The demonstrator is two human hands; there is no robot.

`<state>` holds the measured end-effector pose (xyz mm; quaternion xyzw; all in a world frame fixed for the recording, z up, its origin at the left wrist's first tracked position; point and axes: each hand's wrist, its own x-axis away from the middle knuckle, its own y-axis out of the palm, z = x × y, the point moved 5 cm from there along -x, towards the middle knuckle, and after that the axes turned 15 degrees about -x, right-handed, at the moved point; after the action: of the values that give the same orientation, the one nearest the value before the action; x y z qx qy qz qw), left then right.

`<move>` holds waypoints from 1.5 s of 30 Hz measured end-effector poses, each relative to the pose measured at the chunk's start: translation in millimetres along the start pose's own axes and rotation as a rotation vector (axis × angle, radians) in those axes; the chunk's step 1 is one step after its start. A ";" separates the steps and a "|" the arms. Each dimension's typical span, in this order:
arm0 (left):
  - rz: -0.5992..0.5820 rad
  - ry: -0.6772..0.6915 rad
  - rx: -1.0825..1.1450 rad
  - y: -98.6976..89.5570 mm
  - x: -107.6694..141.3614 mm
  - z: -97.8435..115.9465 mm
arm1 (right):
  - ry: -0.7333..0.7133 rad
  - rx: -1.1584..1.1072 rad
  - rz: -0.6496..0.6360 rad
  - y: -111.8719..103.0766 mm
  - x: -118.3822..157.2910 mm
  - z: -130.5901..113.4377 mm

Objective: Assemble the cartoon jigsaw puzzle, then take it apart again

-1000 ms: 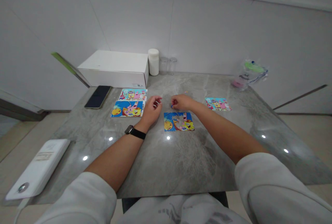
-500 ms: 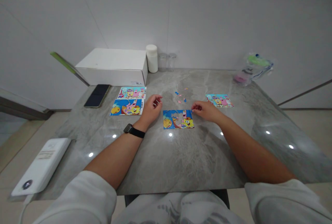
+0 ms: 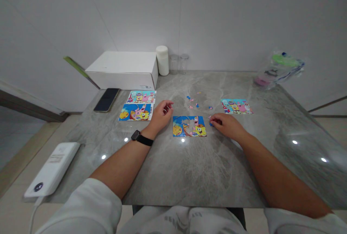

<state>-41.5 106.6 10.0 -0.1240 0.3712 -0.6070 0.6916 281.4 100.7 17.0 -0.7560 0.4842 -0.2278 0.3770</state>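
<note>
Right hand (image 3: 227, 125) pinching small blue piece (image 3: 210, 123) beside puzzle (image 3: 189, 126); left hand (image 3: 160, 114) loosely curled, empty.

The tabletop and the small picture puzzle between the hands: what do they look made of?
The tabletop looks like polished stone or a stone-look slab: grey with pale veining, and glossy enough to mirror ceiling lights as bright spots. Real marble or printed surface cannot be told. The puzzle looks like thin printed cardboard: flat, brightly coloured cartoon print, with gaps where pieces are missing.
</note>
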 end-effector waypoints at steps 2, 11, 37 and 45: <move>-0.006 -0.007 -0.001 -0.2 0.2 0.8 | -0.021 0.038 0.022 -0.3 1.2 -1.2; -0.014 -0.022 0.007 -1.0 1.2 2.3 | -0.069 0.079 0.037 -0.4 2.9 -3.6; -0.102 0.263 -0.371 -26.4 4.6 39.9 | 0.043 -0.564 0.263 -12.1 -17.0 -25.0; -0.259 0.179 -0.704 -18.3 28.6 59.3 | 0.217 -1.265 0.078 39.6 -54.2 -90.3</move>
<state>-16.3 59.2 52.1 -0.3463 0.5971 -0.5332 0.4891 172.0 108.4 42.1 -0.7865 0.5877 0.0405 -0.1851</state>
